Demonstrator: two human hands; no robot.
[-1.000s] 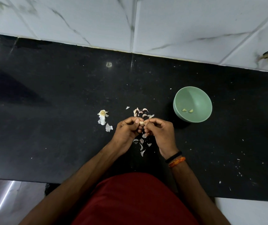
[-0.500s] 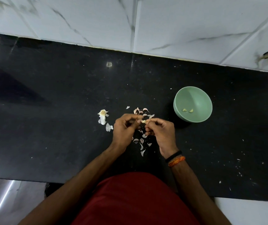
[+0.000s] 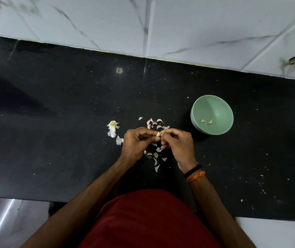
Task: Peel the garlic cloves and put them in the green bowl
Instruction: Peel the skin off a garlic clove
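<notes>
Two bare hands meet over a black surface [image 3: 57, 133], working a single garlic clove [image 3: 158, 134] between them: the left hand [image 3: 137, 142] curls its fingers round the pale clove and pinches it at the thumb and forefinger, while the right hand [image 3: 177, 144] closes its fingertips on the clove's near end, apparently at a flap of skin, though the contact is too small to make out for certain. The clove sits above the surface, held between the two hands. Directly beneath and just beyond the hands lies a scatter of pinkish-white garlic skins [image 3: 155, 156], some under the wrists' gap and more [image 3: 156, 122] past the knuckles. To the left of the left hand rests the spent garlic root with its papery husks [image 3: 113, 128], close by but apart from the hand. To the right, near the right hand and clear of it, stands the green bowl [image 3: 220, 104], upright, with two peeled cloves [image 3: 206, 121] lying side by side on its floor. The right wrist wears a black band [image 3: 192, 170] and an orange thread [image 3: 196, 176] beside it. White flecks dot the surface toward the right edge. Behind the surface rises a wall of white marble-veined tiles [image 3: 214, 24]. At the bottom of the view, a red garment [image 3: 150, 222] covers the person's torso.
</notes>
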